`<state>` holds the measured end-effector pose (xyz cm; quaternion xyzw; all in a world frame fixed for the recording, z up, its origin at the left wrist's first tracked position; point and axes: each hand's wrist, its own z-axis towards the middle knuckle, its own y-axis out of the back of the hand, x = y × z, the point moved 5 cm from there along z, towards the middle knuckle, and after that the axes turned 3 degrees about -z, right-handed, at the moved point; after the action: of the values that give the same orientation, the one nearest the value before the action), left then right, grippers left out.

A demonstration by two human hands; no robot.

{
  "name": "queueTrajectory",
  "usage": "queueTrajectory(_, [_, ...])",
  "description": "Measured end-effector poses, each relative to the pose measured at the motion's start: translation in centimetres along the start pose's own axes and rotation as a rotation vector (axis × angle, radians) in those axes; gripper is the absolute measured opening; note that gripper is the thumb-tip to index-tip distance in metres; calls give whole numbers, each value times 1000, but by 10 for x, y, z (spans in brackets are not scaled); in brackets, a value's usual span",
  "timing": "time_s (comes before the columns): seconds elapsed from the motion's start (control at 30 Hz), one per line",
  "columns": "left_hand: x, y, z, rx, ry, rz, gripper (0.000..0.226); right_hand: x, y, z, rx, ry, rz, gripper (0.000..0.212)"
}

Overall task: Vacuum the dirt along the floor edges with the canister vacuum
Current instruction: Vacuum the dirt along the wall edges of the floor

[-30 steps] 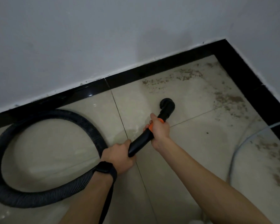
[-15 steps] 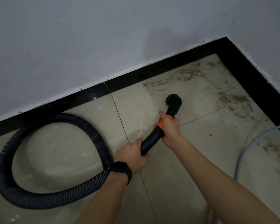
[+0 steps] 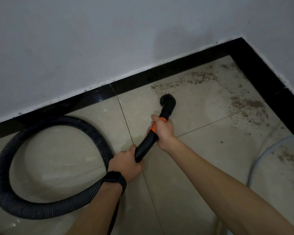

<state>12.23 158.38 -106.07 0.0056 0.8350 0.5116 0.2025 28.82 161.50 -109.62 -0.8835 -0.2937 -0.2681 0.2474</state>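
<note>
Swung slightly left and farther, the nozzle (image 3: 167,101) now nears the black skirting (image 3: 134,83). Fingers (image 3: 149,129) of the leading right hand (image 3: 163,129) and the left hand (image 3: 126,164) grip the wand (image 3: 145,146). Dirt (image 3: 200,77) lies just far-right of the nozzle.

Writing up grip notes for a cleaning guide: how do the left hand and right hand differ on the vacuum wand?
The left hand grips the wand at its rear end, where the ribbed hose joins; the right hand grips farther forward, at the orange collar behind the nozzle. The left wrist wears a black watch; the right wrist is bare. Both curl round the same black wand.
</note>
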Motion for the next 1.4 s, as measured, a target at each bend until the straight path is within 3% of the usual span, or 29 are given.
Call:
queueTrajectory(0.5, [-2, 9, 29, -41, 60, -1, 22, 23, -29, 21, 88, -9, -84, 25])
queueTrajectory(1.03, [1, 22, 56, -73, 66, -81, 21, 36, -55, 41, 57, 33, -159, 19])
queueTrajectory(1.4, [61, 23, 30, -72, 184, -211, 18, -5, -103, 26, 112, 21, -245, 18])
